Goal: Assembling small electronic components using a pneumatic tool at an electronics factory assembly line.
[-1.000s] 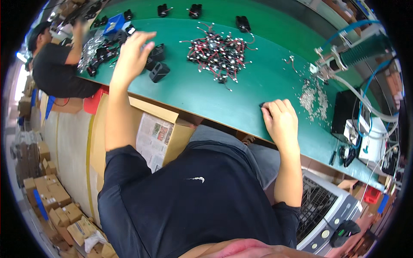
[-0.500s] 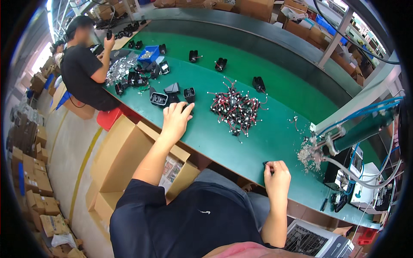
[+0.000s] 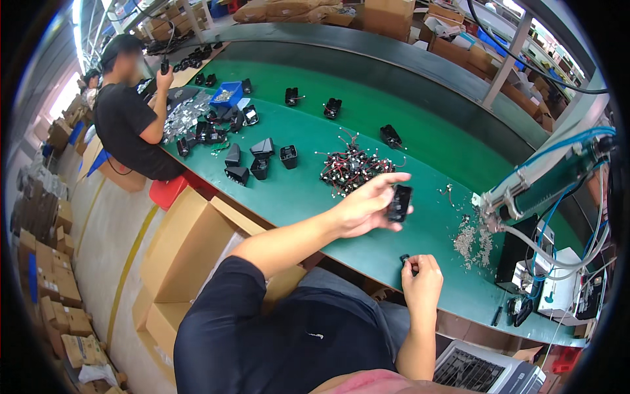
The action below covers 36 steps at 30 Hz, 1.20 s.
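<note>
Over the near side of the green table, my left hand (image 3: 359,211) is closed round a black plastic housing (image 3: 399,203), partly smeared by motion. My right hand (image 3: 423,281) is lower down by the table's front edge, its fingers pinched on a small black part (image 3: 404,259), mostly hidden by the fingers. Just beyond my left hand lies a heap of small black parts with red and black wires (image 3: 351,164). To the left of the heap, several empty-looking black housings stand or lie, among them an open square one (image 3: 289,156) and a tilted one (image 3: 236,175).
Wired housings (image 3: 333,108) sit spaced along the green belt. A pneumatic press-like device (image 3: 525,197) stands at right beside scattered small pale pieces (image 3: 466,240). A co-worker (image 3: 128,108) works at far left, near a blue bin (image 3: 226,94). An open carton (image 3: 177,249) adjoins the table's front.
My left hand has moved right from the group of housings, now carrying a black housing toward my right hand. My right hand stays nearly in place. The housings on the belt have shifted slightly left.
</note>
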Each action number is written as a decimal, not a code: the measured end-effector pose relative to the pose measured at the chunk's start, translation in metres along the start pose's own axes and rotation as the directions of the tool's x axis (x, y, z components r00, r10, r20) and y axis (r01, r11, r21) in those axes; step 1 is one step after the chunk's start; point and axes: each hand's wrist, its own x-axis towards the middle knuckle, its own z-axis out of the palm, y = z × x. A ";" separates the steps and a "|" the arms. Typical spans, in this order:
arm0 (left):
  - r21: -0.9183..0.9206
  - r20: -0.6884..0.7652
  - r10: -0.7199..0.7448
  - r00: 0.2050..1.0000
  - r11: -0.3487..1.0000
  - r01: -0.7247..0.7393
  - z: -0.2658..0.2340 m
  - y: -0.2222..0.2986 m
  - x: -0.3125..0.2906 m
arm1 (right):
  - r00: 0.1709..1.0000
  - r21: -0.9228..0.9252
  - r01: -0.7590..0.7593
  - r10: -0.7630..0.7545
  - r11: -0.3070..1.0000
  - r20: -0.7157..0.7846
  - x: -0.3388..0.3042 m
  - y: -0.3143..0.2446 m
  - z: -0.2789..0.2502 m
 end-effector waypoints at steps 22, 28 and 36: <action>0.802 0.278 0.186 0.942 0.495 -0.334 0.004 -0.061 0.035 | 0.874 0.279 0.013 0.125 0.960 -0.470 0.016 -0.024 -0.006; 0.805 0.365 0.263 0.893 0.392 -0.445 0.008 -0.064 0.030 | 0.878 0.251 0.023 0.100 0.968 -0.468 0.017 -0.023 -0.003; 0.801 0.413 0.315 0.855 0.321 -0.505 0.006 -0.065 0.034 | 0.876 0.224 0.047 0.067 0.974 -0.477 0.021 -0.019 -0.002</action>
